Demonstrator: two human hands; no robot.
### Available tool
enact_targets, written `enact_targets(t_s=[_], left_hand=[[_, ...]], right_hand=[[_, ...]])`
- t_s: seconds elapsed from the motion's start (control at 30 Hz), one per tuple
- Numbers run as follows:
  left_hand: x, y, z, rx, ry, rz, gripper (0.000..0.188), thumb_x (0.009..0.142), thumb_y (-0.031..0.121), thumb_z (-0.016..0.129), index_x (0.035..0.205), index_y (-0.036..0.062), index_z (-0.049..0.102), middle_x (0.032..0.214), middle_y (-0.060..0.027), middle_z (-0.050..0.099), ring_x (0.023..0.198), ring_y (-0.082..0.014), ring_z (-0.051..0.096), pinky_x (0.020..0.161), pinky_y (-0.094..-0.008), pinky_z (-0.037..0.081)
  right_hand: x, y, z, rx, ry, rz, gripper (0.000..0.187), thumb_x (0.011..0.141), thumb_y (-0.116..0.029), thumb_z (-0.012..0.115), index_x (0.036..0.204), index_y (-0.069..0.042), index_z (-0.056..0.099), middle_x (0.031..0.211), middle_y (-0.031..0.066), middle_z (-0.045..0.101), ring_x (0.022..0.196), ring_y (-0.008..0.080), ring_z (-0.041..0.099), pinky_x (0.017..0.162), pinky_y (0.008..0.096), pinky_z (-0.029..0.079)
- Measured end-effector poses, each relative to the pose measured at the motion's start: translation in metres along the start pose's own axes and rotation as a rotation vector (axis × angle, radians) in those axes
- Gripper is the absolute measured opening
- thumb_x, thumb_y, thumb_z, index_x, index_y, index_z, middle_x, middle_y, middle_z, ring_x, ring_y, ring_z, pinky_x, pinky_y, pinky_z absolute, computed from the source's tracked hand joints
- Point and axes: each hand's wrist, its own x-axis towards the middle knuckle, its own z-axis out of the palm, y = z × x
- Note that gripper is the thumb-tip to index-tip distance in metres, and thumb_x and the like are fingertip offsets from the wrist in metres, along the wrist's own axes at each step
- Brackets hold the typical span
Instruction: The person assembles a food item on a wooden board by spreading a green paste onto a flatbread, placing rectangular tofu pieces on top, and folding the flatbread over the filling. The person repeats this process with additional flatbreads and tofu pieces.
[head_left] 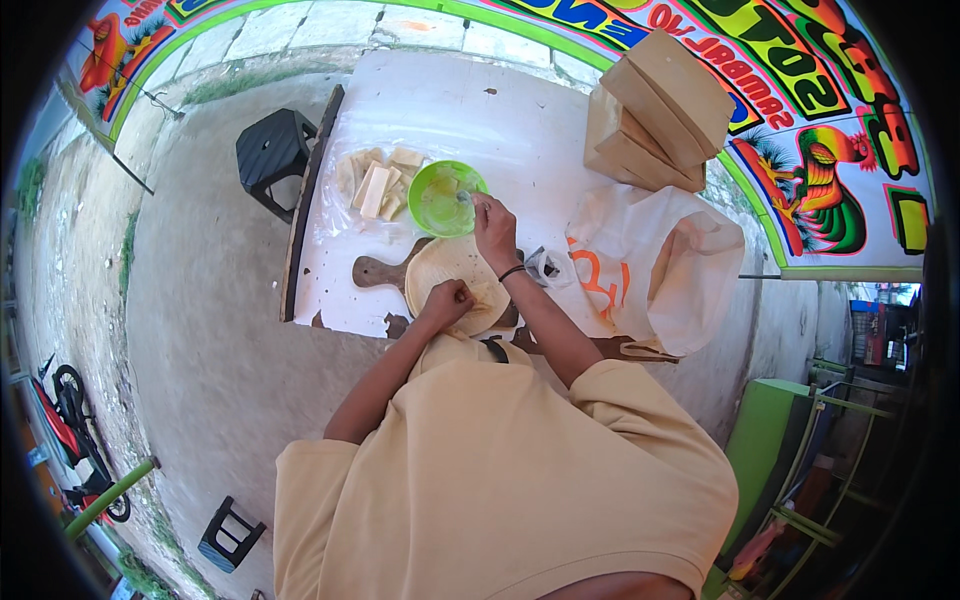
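Observation:
My right hand (494,234), with a dark band at the wrist, is closed on a spoon (464,197) that reaches into a green bowl (432,218). Some pale, wet-looking food lies inside the bowl. Below it, a flat round pale wrapper (440,262) covers most of a wooden board (376,272) with a handle. My left hand (449,302) rests over the wrapper's near left part, its fingers curled in; whatever they hold is hidden. Left of the bowl, several pale folded oblong pieces (376,188) lie on clear plastic.
A white plastic bag (690,275) with orange print lies at the table's right, before brown cardboard boxes (655,110). A small crumpled packet (543,265) is beside my right wrist. The white table (450,95) has a worn near edge. A dark stool (272,160) stands left; colourful banners hang beyond.

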Motion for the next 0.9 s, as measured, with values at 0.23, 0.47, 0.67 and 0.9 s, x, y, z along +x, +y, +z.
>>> enact_targets(t_s=[0.23,0.47,0.67,0.9], left_hand=[[-0.001,0.001,0.0,-0.022,0.03,-0.005,0.022,0.076,0.02,0.07,0.082,0.0006,0.064,0.077,-0.0108,0.064,0.071,-0.0207,0.062,0.069,-0.0322,0.05],[0.001,-0.003,0.003,-0.037,0.059,0.015,0.019,0.072,0.018,0.07,0.079,0.0011,0.064,0.074,-0.0121,0.064,0.067,-0.0236,0.063,0.066,-0.0336,0.05],[0.001,-0.003,0.003,-0.028,0.059,0.031,0.02,0.072,0.019,0.07,0.079,0.0013,0.064,0.073,-0.0125,0.064,0.067,-0.0237,0.063,0.065,-0.0335,0.051],[-0.001,0.003,-0.003,-0.014,0.016,0.008,0.022,0.077,0.021,0.071,0.083,0.001,0.065,0.076,-0.0108,0.065,0.07,-0.02,0.063,0.068,-0.0318,0.05]], right_hand=[[-0.004,-0.008,0.018,0.007,0.064,0.198,0.025,0.095,-0.021,0.053,0.105,-0.003,0.066,0.087,0.0206,0.066,0.075,0.034,0.065,0.067,0.0396,0.05],[-0.006,-0.013,0.023,0.077,-0.078,0.295,0.028,0.095,-0.026,0.051,0.105,-0.004,0.067,0.089,0.0205,0.067,0.081,0.0379,0.066,0.071,0.041,0.052],[0.0,-0.009,0.008,0.123,-0.036,0.389,0.027,0.094,-0.026,0.057,0.105,-0.003,0.066,0.076,0.0175,0.067,0.068,0.025,0.069,0.062,0.0335,0.051],[0.0,-0.005,0.008,0.168,-0.11,0.271,0.026,0.094,-0.027,0.054,0.105,-0.007,0.068,0.091,0.0224,0.066,0.082,0.0374,0.065,0.073,0.04,0.052]])
